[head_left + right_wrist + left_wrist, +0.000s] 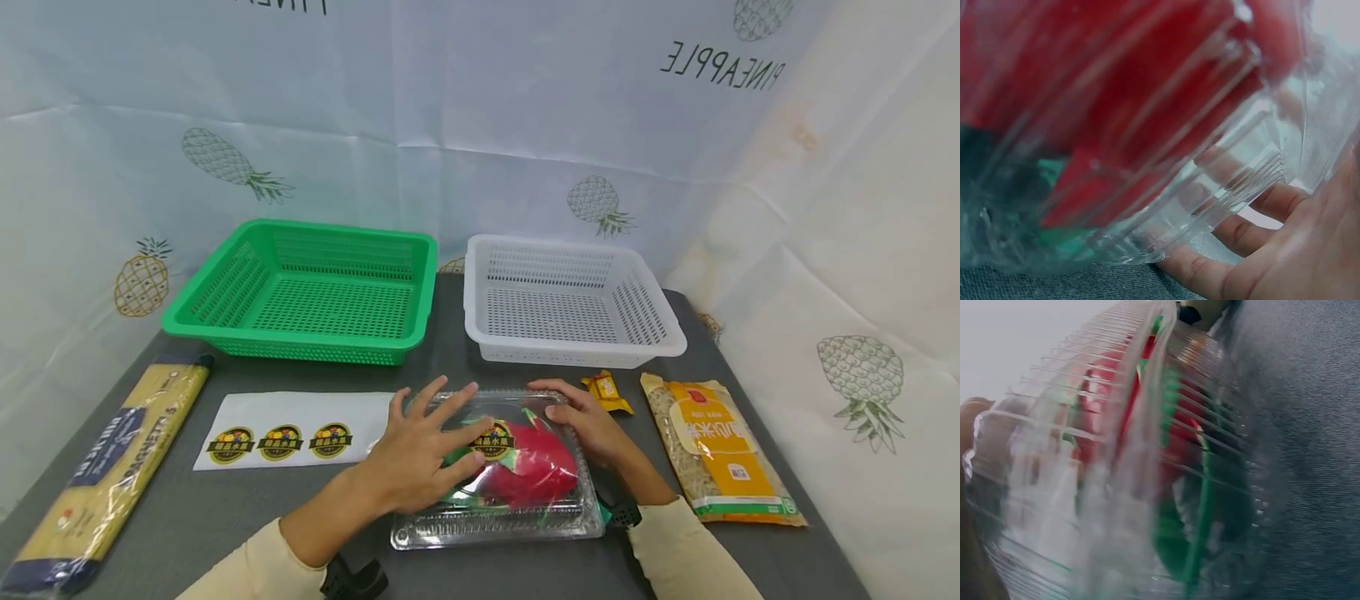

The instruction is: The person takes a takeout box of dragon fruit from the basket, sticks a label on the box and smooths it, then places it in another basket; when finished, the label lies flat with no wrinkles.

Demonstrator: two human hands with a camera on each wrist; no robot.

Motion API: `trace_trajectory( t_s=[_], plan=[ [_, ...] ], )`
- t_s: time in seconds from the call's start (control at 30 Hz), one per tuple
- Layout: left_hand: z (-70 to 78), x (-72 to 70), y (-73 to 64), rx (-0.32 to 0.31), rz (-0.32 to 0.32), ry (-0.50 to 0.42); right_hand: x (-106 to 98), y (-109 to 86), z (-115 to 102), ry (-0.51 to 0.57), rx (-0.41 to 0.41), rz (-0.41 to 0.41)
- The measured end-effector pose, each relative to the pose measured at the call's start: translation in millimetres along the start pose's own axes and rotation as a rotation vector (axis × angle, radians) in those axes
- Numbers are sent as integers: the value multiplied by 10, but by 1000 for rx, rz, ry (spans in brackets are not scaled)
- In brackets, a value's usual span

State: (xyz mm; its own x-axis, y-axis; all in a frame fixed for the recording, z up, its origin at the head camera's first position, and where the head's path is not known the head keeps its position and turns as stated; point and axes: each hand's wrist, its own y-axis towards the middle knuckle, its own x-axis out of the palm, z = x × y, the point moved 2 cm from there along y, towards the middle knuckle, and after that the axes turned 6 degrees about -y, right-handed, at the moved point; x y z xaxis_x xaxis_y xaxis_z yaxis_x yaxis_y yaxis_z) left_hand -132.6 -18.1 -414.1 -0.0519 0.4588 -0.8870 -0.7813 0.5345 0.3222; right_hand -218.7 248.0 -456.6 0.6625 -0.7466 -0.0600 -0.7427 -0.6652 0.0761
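Note:
A clear plastic clamshell box (517,527) lies on the table with a red dragon fruit (543,471) inside it. On its lid is a round black-and-gold sticker (492,440). My left hand (427,454) rests on the lid's left part with its fingers spread, the fingertips beside and at the sticker. At the box's far right corner my right hand (581,421) grips the side. The right wrist view shows its fingers (1247,234) curled under the box's edge. Blur covers much of the box in the left wrist view.
A white sheet (292,407) with three similar stickers lies to the left. Behind stand a green basket (300,343) and a white basket (562,350). A noodle pack (112,467) lies far left; an orange-labelled bag (720,450) and a small yellow packet (606,392) lie right.

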Motion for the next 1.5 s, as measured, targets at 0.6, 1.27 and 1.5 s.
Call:
trace_trajectory(
  t_s=[0.6,1.27,1.5],
  plan=[
    [58,-71,256,102,-346,135,-6,-18,13,21,-13,-11],
    [-219,-289,41,167,2,-94,16,9,-5,36,12,-1],
    [-349,-425,-73,137,45,-130,10,-23,-20,28,22,22]
  ],
)
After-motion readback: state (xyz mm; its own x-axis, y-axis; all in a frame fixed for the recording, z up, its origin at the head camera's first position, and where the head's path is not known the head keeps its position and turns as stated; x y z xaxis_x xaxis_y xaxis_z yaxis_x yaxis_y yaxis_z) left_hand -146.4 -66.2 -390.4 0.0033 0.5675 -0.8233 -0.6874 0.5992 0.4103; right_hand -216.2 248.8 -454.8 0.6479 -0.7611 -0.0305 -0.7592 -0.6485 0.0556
